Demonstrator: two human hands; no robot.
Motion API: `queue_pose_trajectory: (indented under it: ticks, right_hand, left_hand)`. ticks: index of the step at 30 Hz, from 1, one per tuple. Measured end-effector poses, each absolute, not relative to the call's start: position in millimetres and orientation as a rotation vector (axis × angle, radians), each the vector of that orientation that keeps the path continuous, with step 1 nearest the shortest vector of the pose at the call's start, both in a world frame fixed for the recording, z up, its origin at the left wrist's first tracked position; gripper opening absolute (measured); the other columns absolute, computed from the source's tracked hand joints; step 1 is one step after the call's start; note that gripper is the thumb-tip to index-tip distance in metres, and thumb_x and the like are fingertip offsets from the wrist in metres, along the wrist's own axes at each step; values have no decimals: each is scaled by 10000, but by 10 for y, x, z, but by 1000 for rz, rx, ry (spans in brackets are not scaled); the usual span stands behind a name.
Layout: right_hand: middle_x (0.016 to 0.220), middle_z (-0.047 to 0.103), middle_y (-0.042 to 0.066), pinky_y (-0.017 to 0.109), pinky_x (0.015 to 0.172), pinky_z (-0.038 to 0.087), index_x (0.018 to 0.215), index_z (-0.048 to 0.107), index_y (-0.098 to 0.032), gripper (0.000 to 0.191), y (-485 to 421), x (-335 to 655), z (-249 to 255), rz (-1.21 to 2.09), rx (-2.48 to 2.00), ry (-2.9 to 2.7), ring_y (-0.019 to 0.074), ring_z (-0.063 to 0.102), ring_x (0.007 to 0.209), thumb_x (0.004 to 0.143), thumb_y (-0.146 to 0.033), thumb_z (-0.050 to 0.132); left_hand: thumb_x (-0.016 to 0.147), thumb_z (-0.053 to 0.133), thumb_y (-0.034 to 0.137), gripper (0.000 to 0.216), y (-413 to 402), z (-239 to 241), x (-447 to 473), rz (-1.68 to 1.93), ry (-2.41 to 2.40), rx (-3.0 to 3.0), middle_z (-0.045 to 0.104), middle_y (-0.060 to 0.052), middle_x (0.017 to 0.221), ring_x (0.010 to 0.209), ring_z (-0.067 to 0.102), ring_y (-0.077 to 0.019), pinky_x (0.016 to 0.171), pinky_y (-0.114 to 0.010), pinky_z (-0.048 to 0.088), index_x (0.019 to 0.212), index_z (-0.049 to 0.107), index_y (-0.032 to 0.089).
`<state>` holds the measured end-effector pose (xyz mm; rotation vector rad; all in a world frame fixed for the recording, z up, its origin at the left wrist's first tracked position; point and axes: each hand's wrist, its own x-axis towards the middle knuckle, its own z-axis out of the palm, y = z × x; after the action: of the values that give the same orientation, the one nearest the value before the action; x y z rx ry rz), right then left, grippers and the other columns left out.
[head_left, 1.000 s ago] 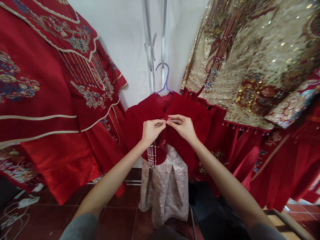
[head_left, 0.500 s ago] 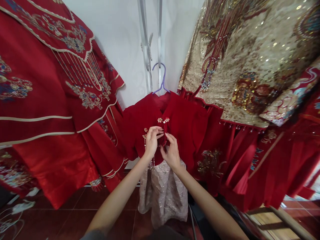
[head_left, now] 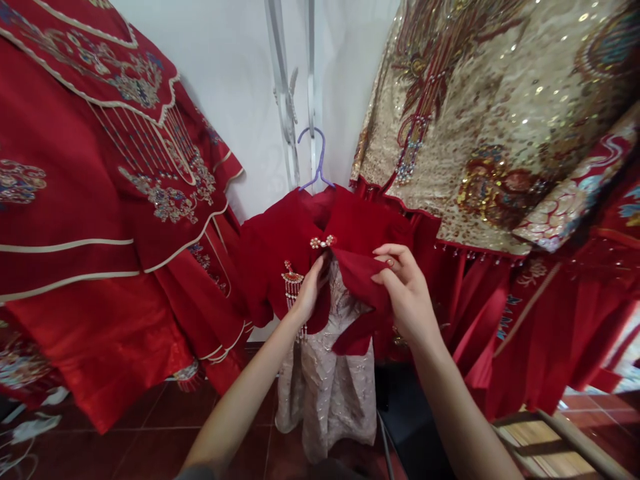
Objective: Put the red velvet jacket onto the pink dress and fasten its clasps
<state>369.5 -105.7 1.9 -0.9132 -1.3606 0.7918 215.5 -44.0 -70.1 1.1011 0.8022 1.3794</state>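
A small red velvet jacket (head_left: pixel 280 240) hangs on a purple hanger (head_left: pixel 315 157) over a pale embroidered skirt (head_left: pixel 325 393). A pearl clasp (head_left: pixel 323 242) joins the jacket's front near the collar, and a beaded tassel brooch (head_left: pixel 291 277) hangs on its left panel. My right hand (head_left: pixel 407 293) pinches the edge of the right front panel and lifts it outward. My left hand (head_left: pixel 311 290) rests on the inner edge of the left panel just below the clasp, its fingers partly tucked behind the cloth.
A large red embroidered robe (head_left: pixel 100 220) hangs on the left and a gold sequinned robe (head_left: pixel 500 120) with red skirts on the right. A white metal rail (head_left: pixel 287 93) runs up the white wall. Below lie red floor tiles (head_left: pixel 165 433) and a wooden ladder rail (head_left: pixel 565 433).
My hands moved down from the fastened pearl clasp to the lower front. The right hand has now pulled the right panel open, showing the pale skirt beneath. The view drifted right.
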Motion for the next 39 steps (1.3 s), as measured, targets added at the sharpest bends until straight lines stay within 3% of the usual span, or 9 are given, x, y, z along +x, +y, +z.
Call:
queue_pose_trajectory:
  ticks: [4, 8, 12, 14, 19, 26, 31, 34, 39]
  right_hand:
    - [1078, 618, 41, 291, 667, 591, 1170, 450, -296, 364, -1189, 3561, 171, 1036, -754, -1524, 170, 662, 852, 835, -310, 591]
    - [1236, 590, 67, 348, 827, 601, 1310, 443, -311, 462, -1148, 3410, -26, 1098, -703, -1770, 196, 628, 1078, 872, -323, 588]
    - [1193, 576, 84, 288, 634, 615, 1270, 490, -275, 376, -940, 3253, -383, 905, -832, -1796, 175, 641, 948, 898, -307, 533]
    - [1119, 558, 87, 289, 617, 610, 1222, 534, -251, 349, -837, 3163, -545, 801, -898, -1774, 177, 622, 917, 880, -315, 559]
    - [1071, 511, 82, 324, 699, 611, 1097, 626, -256, 255, -706, 2968, -745, 743, -917, -1698, 178, 609, 883, 872, -370, 587]
    - [962, 578, 55, 334, 756, 567, 975, 617, -225, 206, -692, 2839, -759, 676, -937, -1610, 177, 598, 848, 822, -356, 661]
    - [879, 628, 22, 320, 756, 547, 887, 588, -216, 135, -601, 2816, -815, 638, -928, -1588, 164, 618, 800, 811, -306, 654]
    - [872, 642, 14, 309, 786, 548, 873, 580, -211, 142, -514, 2802, -854, 637, -927, -1581, 158, 633, 813, 784, -285, 664]
    - [807, 655, -5, 297, 753, 556, 853, 569, -209, 162, -391, 2774, -873, 627, -963, -1613, 149, 644, 751, 776, -316, 665]
  left_hand:
    - [920, 285, 645, 623, -790, -804, 2287, 1432, 790, 1117, 647, -65, 1262, 1216, 573, -245, 979, -376, 513, 1278, 587, 234]
    - [914, 257, 670, 642, -1037, -1004, 2223, 1607, 962, 995, 694, -62, 1157, 1125, 628, -256, 923, -386, 548, 1251, 599, 244]
    - [942, 239, 612, 604, -1030, -1071, 1984, 1713, 942, 926, 559, -55, 1382, 1281, 520, -215, 1020, -353, 478, 1309, 546, 244]
    - [937, 221, 626, 626, -984, -1075, 1862, 1675, 956, 995, 517, -65, 1425, 1304, 497, -200, 1010, -331, 477, 1331, 521, 243]
    - [906, 404, 592, 560, -930, -1120, 1745, 1650, 1086, 987, 615, -112, 1300, 1140, 625, -227, 852, -319, 548, 1301, 536, 218]
    - [953, 430, 447, 387, -1044, -985, 1806, 1717, 1333, 1277, 598, -64, 1304, 1274, 506, -198, 1110, -335, 363, 1206, 625, 228]
    - [965, 406, 430, 366, -928, -927, 1684, 1809, 1418, 1417, 576, -67, 1271, 1246, 504, -184, 1124, -340, 332, 1176, 633, 235]
    - [950, 427, 470, 379, -774, -964, 1600, 1884, 1432, 1314, 543, -83, 1298, 1237, 505, -188, 1078, -342, 383, 1197, 588, 232]
    - [898, 479, 526, 418, -563, -1036, 1550, 1817, 1277, 1115, 642, -97, 1107, 1042, 614, -193, 933, -350, 481, 1099, 593, 178]
